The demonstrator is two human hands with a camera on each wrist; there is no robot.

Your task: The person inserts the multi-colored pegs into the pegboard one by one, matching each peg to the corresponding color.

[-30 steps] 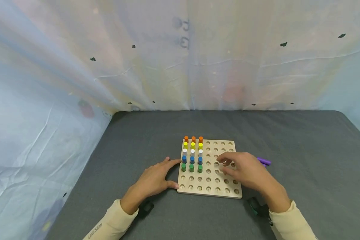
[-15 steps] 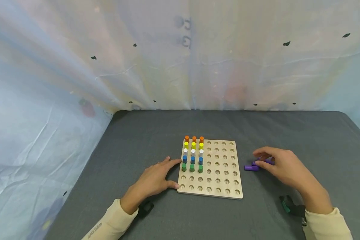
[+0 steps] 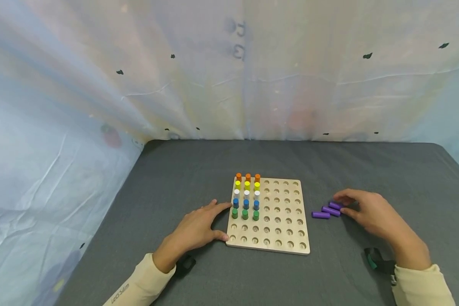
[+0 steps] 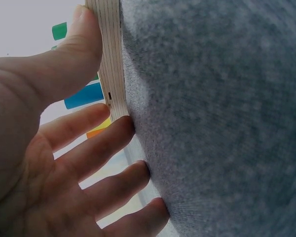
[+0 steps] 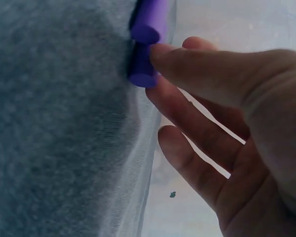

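Note:
A wooden pegboard [image 3: 267, 248] with rows of holes lies on the table. Its left three columns hold upright pegs: orange [image 3: 248, 177], yellow [image 3: 247, 185], white [image 3: 246, 194], blue [image 3: 246, 204] and green [image 3: 245, 214]. My left hand [image 3: 193, 227] rests at the board's left edge, thumb near the front corner, fingers spread; the left wrist view shows the thumb [image 4: 81, 39] against the side. Right of the board, three purple pegs [image 3: 320, 215] lie on their sides. My right hand [image 3: 375, 214] pinches the farthest purple peg [image 5: 143, 71] between thumb and fingers, still on the cloth.
A dark grey cloth [image 3: 183, 170] covers the table. Behind it hangs a pale printed sheet [image 3: 275, 85], and another side of the sheet [image 3: 61, 170] falls along the left. Rows of bare holes fill the board's right and front parts.
My right hand has moved right, from over the board to the purple pegs, and its fingers have closed on one. The pegs now lie more spread out. My left hand has stayed put.

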